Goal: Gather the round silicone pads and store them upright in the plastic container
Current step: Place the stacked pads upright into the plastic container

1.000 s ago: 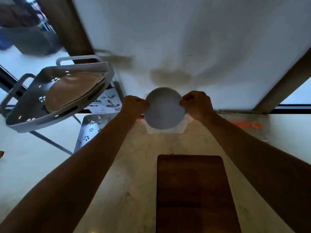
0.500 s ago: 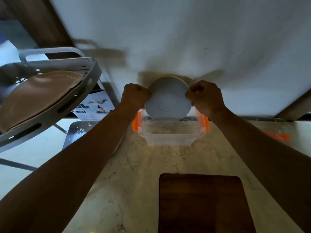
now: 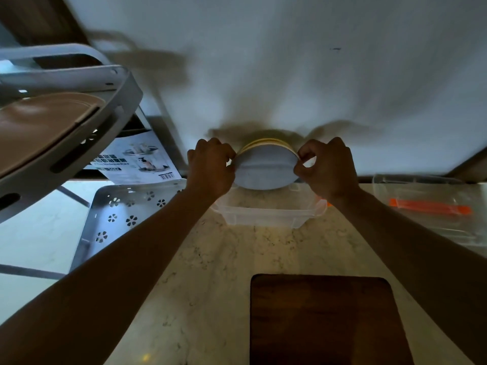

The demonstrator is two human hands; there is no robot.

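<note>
A stack of round silicone pads [image 3: 266, 168] stands on edge, a grey-blue one facing me and yellow and cream edges showing behind it. My left hand [image 3: 210, 167] pinches the stack's left rim and my right hand [image 3: 326, 167] pinches its right rim. The stack's lower edge sits inside the far part of the clear plastic container [image 3: 266, 216], which rests on the marble counter against the white wall. The container's orange side latches are mostly hidden by my wrists.
A dark wooden board [image 3: 324, 320] lies near me on the counter. The container's clear lid [image 3: 427, 206] with an orange strip lies at right. At left are a grey perforated tray [image 3: 116, 217], a printed leaflet [image 3: 139, 159] and a grey rack holding a brown pad [image 3: 39, 125].
Both hands have lowered the upright stack from above the container into its far end. The view has tilted down, and the lid at right has come into sight.
</note>
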